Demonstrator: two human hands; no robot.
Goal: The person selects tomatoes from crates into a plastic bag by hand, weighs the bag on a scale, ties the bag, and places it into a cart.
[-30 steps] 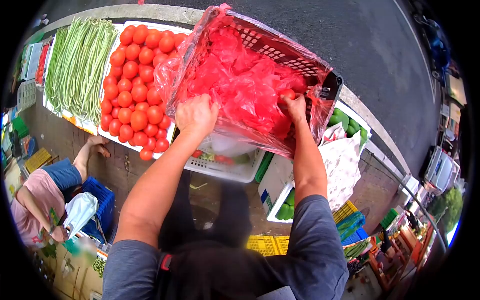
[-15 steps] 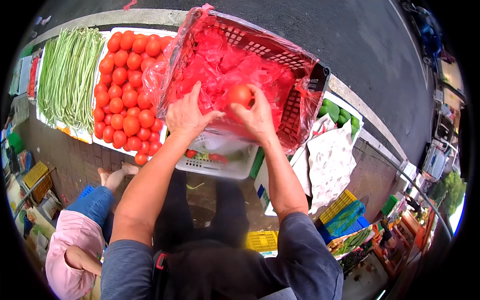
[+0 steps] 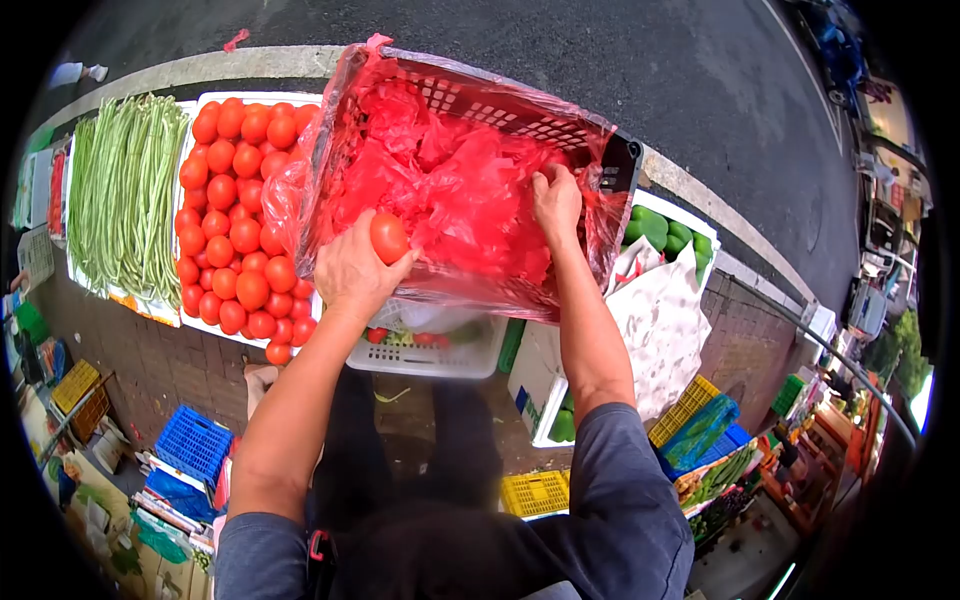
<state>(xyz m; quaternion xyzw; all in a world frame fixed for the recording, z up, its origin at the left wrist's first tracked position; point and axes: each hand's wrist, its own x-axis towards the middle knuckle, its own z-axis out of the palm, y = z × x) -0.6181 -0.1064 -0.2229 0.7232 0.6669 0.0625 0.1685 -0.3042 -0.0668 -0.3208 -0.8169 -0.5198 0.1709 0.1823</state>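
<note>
A dark crate [image 3: 625, 165] lined with clear film holds crumpled red plastic bags [image 3: 455, 185]. Over its near left part, my left hand [image 3: 350, 265] is closed around a tomato [image 3: 389, 238]. My right hand [image 3: 556, 200] reaches into the right part of the crate, fingers bent down at the red plastic; its fingertips are partly hidden, and what they hold cannot be made out. Left of the crate, rows of tomatoes [image 3: 245, 235] fill a white box.
Long green beans [image 3: 125, 200] lie at the far left. Green peppers [image 3: 650, 228] and a pale cloth [image 3: 660, 335] are to the right. Below the crate stands a white basket [image 3: 480, 362]. A blue crate [image 3: 193, 443] sits lower left. A person's foot [image 3: 262, 380] shows beside my left arm.
The tomato has passed from my right hand to my left. My right hand has moved back to the crate's right side. The other person is now mostly hidden behind my left arm.
</note>
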